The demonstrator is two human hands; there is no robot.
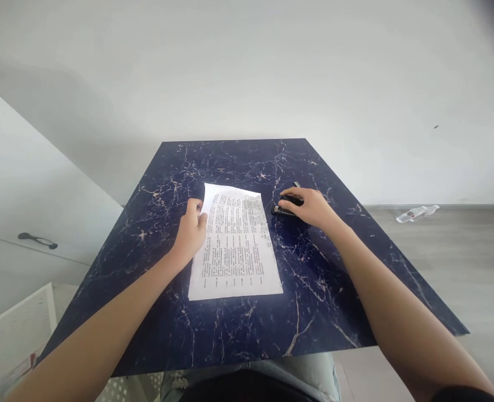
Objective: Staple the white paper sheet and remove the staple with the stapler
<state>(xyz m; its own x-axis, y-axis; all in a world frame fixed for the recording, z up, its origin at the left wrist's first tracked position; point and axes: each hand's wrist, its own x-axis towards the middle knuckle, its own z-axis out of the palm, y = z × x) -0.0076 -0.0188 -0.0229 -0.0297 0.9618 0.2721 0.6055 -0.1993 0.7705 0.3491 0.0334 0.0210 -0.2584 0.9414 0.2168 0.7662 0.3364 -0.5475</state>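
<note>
A printed sheet of white paper lies in the middle of a dark blue marble-patterned table. My left hand rests on the sheet's left edge near its top corner, fingers curled and pinching that edge, which lifts slightly. My right hand lies over a black stapler just right of the paper's top corner, fingers wrapped round it.
A white wall stands behind the table. A white cabinet with a dark handle is at the left. A crumpled plastic bottle lies on the grey floor at the right. A white perforated panel leans at lower left.
</note>
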